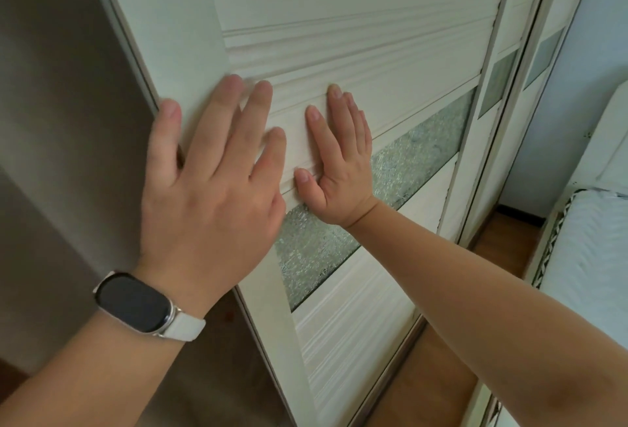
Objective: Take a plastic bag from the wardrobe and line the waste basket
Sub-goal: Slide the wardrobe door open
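Note:
A white sliding wardrobe door (356, 29) with ribbed mouldings and a band of crackled glass (407, 161) fills the head view. My left hand (210, 171) lies flat on the door near its left edge, fingers straight and spread, the thumb at the edge itself. A smart band with a white strap is on that wrist. My right hand (339, 168) presses flat on the moulding just above the glass band, fingers straight. No plastic bag or waste basket shows.
Left of the door edge is a dark brown surface (61, 121). A second sliding door panel (503, 87) stands to the right. A bed with a white mattress (591, 250) is at far right, with a strip of wooden floor (431, 372) between it and the wardrobe.

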`<move>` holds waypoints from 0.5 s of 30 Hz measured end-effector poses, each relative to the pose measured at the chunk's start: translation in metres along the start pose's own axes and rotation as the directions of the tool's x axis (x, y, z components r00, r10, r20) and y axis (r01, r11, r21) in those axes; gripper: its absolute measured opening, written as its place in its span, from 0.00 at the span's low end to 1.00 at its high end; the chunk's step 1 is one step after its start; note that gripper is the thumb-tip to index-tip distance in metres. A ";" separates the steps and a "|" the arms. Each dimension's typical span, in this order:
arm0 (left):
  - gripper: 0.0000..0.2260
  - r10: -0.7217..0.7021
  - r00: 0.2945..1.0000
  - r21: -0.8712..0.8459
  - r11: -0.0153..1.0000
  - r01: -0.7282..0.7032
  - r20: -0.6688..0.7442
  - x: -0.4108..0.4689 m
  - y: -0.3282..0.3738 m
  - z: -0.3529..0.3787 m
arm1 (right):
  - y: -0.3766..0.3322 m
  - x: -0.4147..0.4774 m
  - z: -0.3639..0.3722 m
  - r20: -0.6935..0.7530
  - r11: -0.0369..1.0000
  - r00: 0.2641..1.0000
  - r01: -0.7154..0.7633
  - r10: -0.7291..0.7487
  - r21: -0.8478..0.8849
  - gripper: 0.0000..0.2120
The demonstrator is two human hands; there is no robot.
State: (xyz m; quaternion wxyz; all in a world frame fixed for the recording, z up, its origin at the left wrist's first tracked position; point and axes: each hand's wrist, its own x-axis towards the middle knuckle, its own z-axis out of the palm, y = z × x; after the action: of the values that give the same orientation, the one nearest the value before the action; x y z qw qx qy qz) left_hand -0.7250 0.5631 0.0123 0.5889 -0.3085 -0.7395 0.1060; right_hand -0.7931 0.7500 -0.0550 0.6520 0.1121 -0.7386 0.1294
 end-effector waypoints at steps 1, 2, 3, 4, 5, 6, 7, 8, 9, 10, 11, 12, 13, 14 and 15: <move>0.15 -0.010 1.000 0.000 1.000 0.010 -0.003 0.001 0.003 0.004 | 0.007 0.000 -0.001 0.009 1.000 1.000 0.001 -0.001 0.001 0.30; 0.16 -0.019 1.000 -0.006 1.000 0.019 -0.001 0.002 0.007 0.007 | 0.013 0.000 -0.001 0.014 1.000 1.000 0.003 -0.003 0.000 0.30; 0.16 -0.026 1.000 -0.017 1.000 0.026 0.000 0.005 0.010 0.011 | 0.019 0.001 -0.001 0.013 1.000 1.000 0.005 -0.005 -0.001 0.30; 0.16 -0.032 0.999 -0.027 0.999 0.032 -0.001 0.007 0.014 0.015 | 0.025 0.001 -0.001 0.010 1.000 1.000 0.005 -0.005 0.000 0.30; 0.16 -0.041 0.999 -0.034 0.999 0.041 -0.004 0.011 0.019 0.019 | 0.031 0.002 0.000 0.008 1.000 1.000 0.005 -0.005 0.002 0.30; 0.17 -0.050 0.999 -0.039 0.998 0.050 -0.008 0.014 0.024 0.023 | 0.036 0.002 0.000 0.007 1.000 1.000 0.005 -0.005 0.004 0.30; 0.16 -0.055 0.998 -0.041 0.998 0.055 -0.014 0.018 0.028 0.027 | 0.042 0.002 0.000 0.007 1.000 1.000 0.007 -0.008 0.004 0.30; 0.16 -0.056 0.998 -0.039 0.998 0.056 -0.020 0.022 0.033 0.031 | 0.049 0.002 0.000 0.007 1.000 1.000 0.011 -0.011 0.002 0.30; 0.17 -0.055 0.998 -0.034 0.998 0.054 -0.028 0.025 0.037 0.035 | 0.055 0.002 -0.001 0.008 1.000 1.000 0.012 -0.012 0.003 0.31; 0.17 -0.054 0.998 -0.030 0.998 0.053 -0.038 0.029 0.041 0.040 | 0.061 0.002 -0.002 0.008 1.000 1.000 0.010 -0.010 0.005 0.31; 0.17 -0.052 0.997 -0.028 0.998 0.051 -0.048 0.033 0.044 0.044 | 0.067 0.003 -0.002 0.005 1.000 1.000 0.010 -0.010 0.008 0.31; 0.17 -0.048 0.997 -0.030 0.999 0.046 -0.058 0.036 0.048 0.048 | 0.073 0.004 -0.003 0.002 1.000 1.000 0.011 -0.011 0.009 0.31; 0.17 -0.039 0.997 -0.031 0.999 0.037 -0.067 0.041 0.053 0.052 | 0.080 0.004 -0.003 0.002 1.000 1.000 0.014 -0.014 0.006 0.30; 0.17 -0.030 0.997 -0.032 0.999 0.028 -0.073 0.045 0.057 0.057 | 0.088 0.005 -0.003 0.002 1.000 1.000 0.015 -0.015 0.004 0.30; 0.17 -0.024 0.997 -0.031 0.999 0.021 -0.077 0.050 0.062 0.061 | 0.095 0.005 -0.003 0.003 1.000 1.000 0.013 -0.013 0.006 0.30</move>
State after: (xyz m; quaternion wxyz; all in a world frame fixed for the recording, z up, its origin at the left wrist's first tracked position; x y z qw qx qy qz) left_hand -0.7673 0.6531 0.0031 0.6135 -0.3128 -0.7211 0.0762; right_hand -0.8229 0.8405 -0.0541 0.6514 0.1188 -0.7385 0.1270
